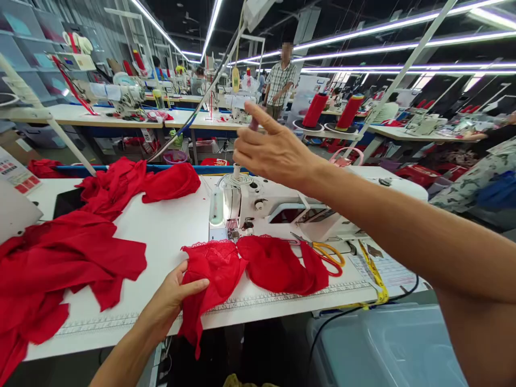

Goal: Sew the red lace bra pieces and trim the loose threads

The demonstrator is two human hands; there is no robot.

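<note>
My left hand (171, 295) pinches a red lace-edged fabric piece (213, 269) between thumb and fingers at the table's front edge. A strip of that cloth hangs over the edge. Raised above the white sewing machine (282, 207) is my right hand (274, 145), its index finger stretched out and the others loosely bent, with nothing visible in it. Another red fabric piece (278, 266) lies against the held one, right of the needle area. Scissors (328, 255) with orange and yellow handles rest beside that cloth.
Heaps of red cloth (72, 252) cover the table's left side. Red thread cones (315, 110) stand behind the machine. A yellow tape measure (374, 274) hangs over the right edge, above a translucent bin (387, 344). A person in a checked shirt (279, 78) stands further back.
</note>
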